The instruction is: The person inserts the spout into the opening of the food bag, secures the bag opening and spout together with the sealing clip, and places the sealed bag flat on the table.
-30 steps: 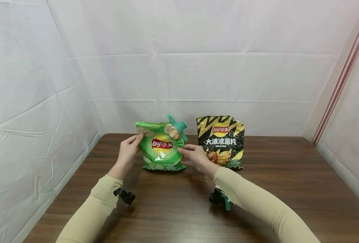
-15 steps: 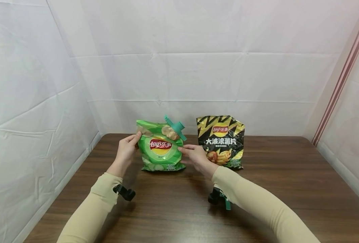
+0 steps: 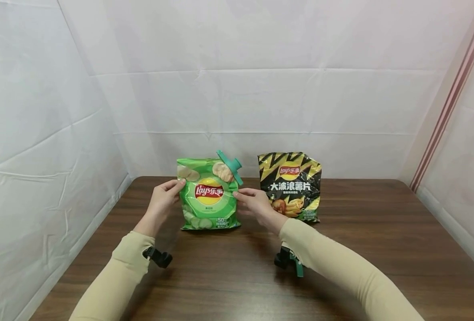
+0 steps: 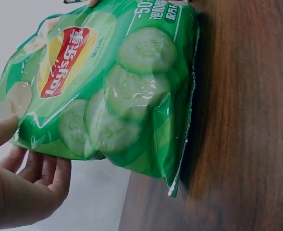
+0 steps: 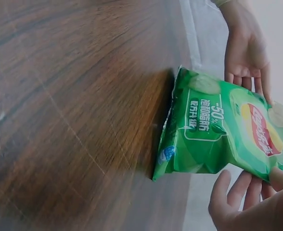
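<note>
Partly hidden behind green bag (image 3: 209, 196): left fingers (image 4: 61, 175), right fingers (image 5: 238, 190), pinching its sides.

White sheeting (image 3: 269, 102) behind brown table (image 3: 221, 276)

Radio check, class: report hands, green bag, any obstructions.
Left hand, right hand: pinching green bag by opposite sides. Green bag: upright, teal clip at upper right corner. Black bag: apart, to the right; no blockage seen.

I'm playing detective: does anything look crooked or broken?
The teal clip slants across a corner of the green bag, not straight along its top. The black bag has one sloping top corner; I can't tell why.
</note>
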Demonstrator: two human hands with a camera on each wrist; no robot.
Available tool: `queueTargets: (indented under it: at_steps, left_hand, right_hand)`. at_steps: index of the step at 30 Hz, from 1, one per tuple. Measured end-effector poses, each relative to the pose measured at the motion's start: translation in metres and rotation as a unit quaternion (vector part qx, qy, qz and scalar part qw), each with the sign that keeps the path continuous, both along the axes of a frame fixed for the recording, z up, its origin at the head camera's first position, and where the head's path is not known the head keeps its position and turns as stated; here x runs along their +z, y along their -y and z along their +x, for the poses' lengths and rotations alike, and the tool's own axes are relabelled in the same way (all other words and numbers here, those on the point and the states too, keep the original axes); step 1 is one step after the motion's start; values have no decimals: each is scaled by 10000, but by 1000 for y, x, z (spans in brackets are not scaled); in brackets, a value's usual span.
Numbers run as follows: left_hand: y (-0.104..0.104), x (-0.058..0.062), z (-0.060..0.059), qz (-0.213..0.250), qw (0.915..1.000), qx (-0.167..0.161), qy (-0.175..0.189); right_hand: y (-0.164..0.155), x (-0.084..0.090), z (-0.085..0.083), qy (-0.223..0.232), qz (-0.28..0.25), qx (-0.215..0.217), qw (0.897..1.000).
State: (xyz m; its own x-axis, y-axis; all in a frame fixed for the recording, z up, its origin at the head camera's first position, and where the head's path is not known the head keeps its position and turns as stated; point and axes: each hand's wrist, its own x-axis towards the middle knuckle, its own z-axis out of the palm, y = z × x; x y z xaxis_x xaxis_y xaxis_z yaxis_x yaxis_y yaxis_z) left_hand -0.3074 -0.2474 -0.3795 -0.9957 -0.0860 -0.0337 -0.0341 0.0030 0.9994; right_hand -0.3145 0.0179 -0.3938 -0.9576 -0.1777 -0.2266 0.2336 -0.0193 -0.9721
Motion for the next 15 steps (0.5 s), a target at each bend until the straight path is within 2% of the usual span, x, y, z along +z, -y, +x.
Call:
queueTargets:
  at_steps: [8, 15]
  left_hand:
    - [3, -3, 8, -981, 9945, -212, 297]
    - [2, -10, 11, -1277, 9911, -182, 337]
  right_hand:
    - [2, -3, -2, -85, -128, -215, 9997]
    - [6, -7, 0, -224, 45, -114, 9997]
